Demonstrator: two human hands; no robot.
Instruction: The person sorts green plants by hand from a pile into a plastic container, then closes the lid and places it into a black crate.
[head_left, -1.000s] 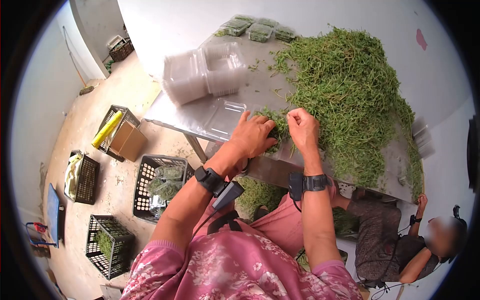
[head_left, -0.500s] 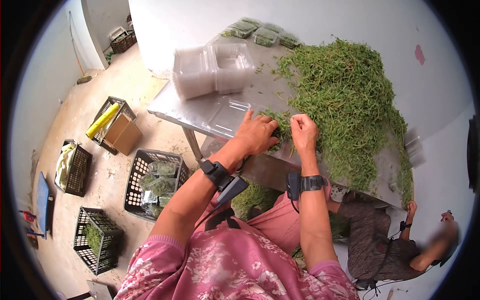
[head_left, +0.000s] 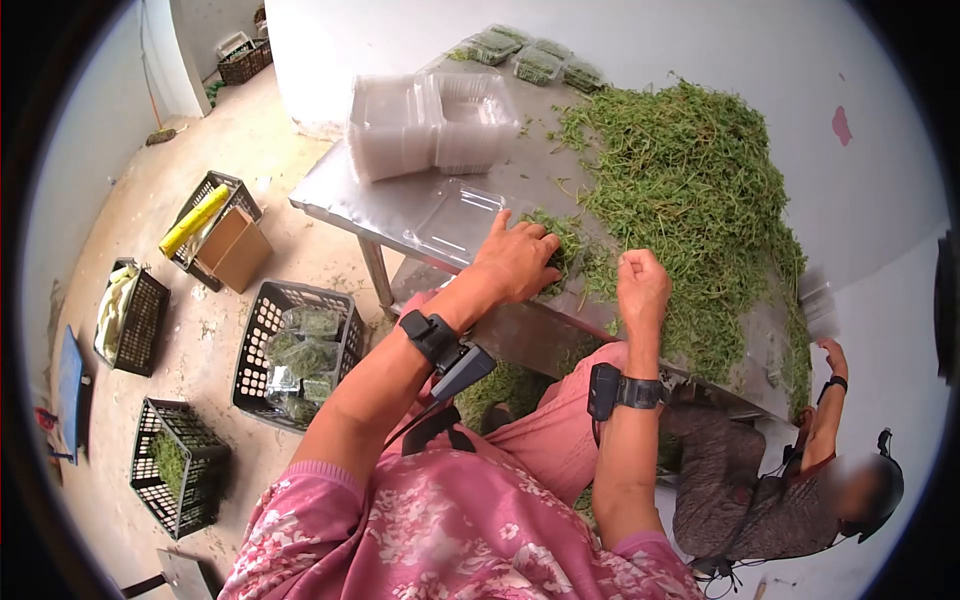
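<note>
Herbs (head_left: 560, 245) under left hand (head_left: 517, 262) — touching

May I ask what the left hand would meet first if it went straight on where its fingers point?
Probably the small herb bunch just past the left hand, then the big herb pile; depth is unclear.

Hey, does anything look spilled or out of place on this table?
A few green sprigs lie scattered on the table, apart from the big herb pile, near the stack of clear tubs. Nothing looks damaged.
</note>
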